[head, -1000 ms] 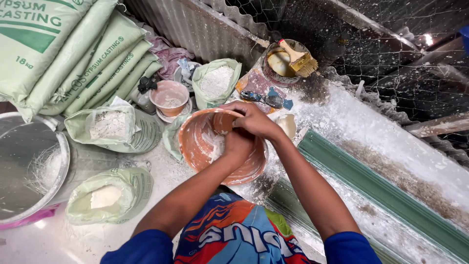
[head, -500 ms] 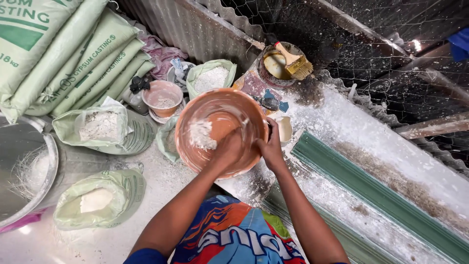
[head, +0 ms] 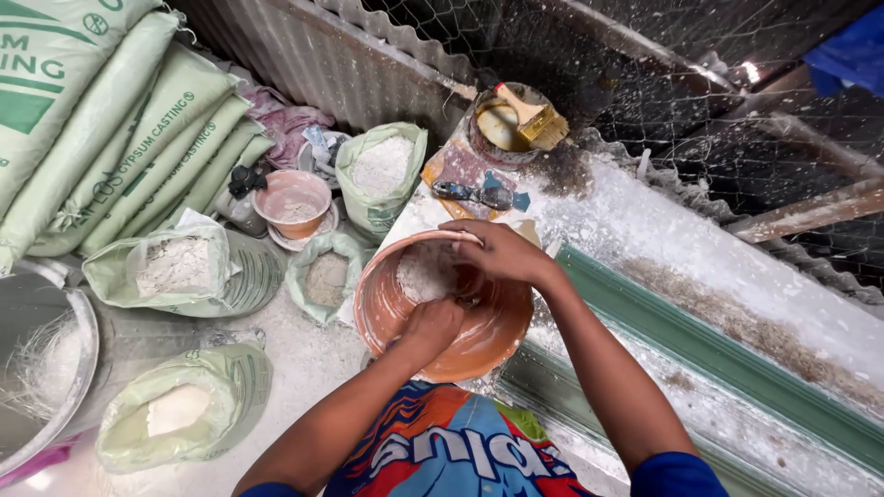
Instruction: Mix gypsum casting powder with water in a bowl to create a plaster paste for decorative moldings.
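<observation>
An orange plastic bowl sits in front of me at the edge of a dusty white bench, with a patch of white powder stuck to its inner wall. My right hand reaches over the bowl and grips its far rim. My left hand is down inside the bowl, fingers curled against the bottom; what lies under them is hidden.
Open bags of white powder and a small pink bowl stand to the left. Stacked green sacks lean at far left beside a metal basin. A brush in a tub and a long green moulding lie on the right.
The bowl, held up and tilted toward me before, has come down and lies flatter. My right hand moved to its far rim and my left hand went down inside.
</observation>
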